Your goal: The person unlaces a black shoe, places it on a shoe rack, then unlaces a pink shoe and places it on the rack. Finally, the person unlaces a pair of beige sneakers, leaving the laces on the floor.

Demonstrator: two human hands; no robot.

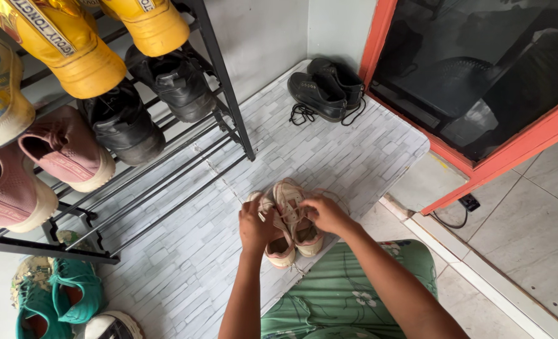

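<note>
Black shoe rack (pixel 228 94) upper left, loaded with shoes; black boots (pixel 326 88) by the far wall, teal shoes (pixel 59 295) lower left. Nothing blocks the hands. Left hand (pixel 257 227) and right hand (pixel 326 213) both pinch laces on the beige sneakers (pixel 291 220), sitting side by side on the brick-pattern mat (pixel 329 150). Toes point away from the person; long axis runs near-to-far.

free: mat (pixel 329 150) ahead | blocked: shoe rack (pixel 228 94) left, black boots (pixel 326 91)

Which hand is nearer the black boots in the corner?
Right. The right hand rests on the pale sneakers, on the side toward the black boots; the left hand is farther.
</note>
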